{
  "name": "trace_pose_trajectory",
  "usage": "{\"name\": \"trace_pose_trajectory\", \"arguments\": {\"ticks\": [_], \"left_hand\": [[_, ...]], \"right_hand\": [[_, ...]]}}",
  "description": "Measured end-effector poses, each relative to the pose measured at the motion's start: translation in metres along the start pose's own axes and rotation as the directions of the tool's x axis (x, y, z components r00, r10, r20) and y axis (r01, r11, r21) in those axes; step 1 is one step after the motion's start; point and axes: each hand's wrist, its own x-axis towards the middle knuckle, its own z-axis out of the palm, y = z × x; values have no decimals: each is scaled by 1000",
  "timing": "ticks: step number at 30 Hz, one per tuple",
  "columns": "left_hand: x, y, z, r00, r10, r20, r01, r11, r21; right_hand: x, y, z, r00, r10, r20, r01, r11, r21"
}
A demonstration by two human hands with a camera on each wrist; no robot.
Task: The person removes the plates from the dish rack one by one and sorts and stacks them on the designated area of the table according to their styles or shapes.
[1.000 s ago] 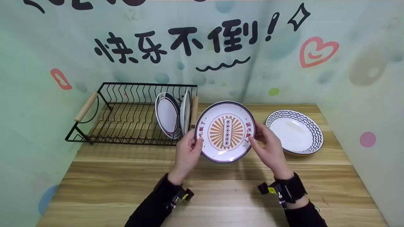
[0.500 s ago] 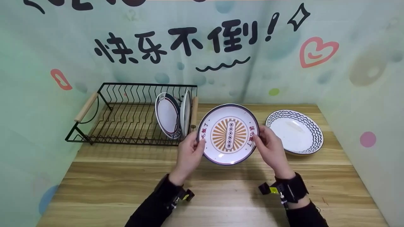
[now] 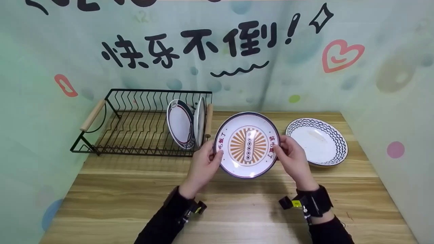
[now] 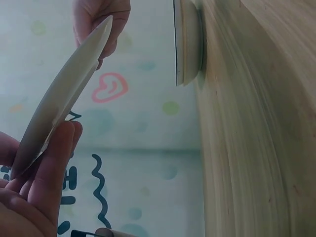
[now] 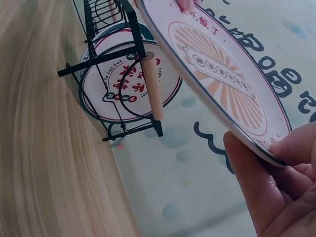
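Both hands hold a round white plate (image 3: pixel 234 159) with a dark blue rim, an orange sunburst print and red characters. My left hand (image 3: pixel 202 167) pinches its left edge, thumb on the face and fingers behind. On the opposite edge my right hand (image 3: pixel 294 161) grips it the same way. In the left wrist view the plate (image 4: pixel 61 94) shows side-on, tilted and raised above the table. The right wrist view shows the plate's printed face (image 5: pixel 217 74), with the right thumb and fingers at its lower edge.
A black wire dish rack (image 3: pixel 135 135) with wooden handles stands at the back left. Two plates stand upright in its right end, one a white plate (image 3: pixel 179 123). A white bowl (image 3: pixel 318 144) with black wavy lines sits on the wooden table (image 3: pixel 237 210) at right.
The plate has moved slightly right and a little down, both hands moving with it. Its printed design has turned slightly. The rack and bowl have stayed put.
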Motion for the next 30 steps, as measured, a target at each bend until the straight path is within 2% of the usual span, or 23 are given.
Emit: {"name": "trace_pose_trajectory", "arguments": {"ticks": [4,10,15,22,30], "left_hand": [[2,0,-1,1000,15,22,-15,1000,3],[3,3,-4,999,-11,31,9,998,64],[5,7,-10,1000,-8,-10,9,996,89],[7,10,-19,997,42,-69,-34,993,111],[9,13,-31,990,84,-117,-69,990,127]], "right_hand": [[1,1,-2,1000,23,-6,-23,1000,6],[3,2,-6,999,42,-16,-42,999,-32],[5,2,-9,997,69,-24,-71,996,-61],[9,8,-13,991,127,-30,-128,990,-50],[13,18,-15,987,149,-52,-153,985,-81]]}}
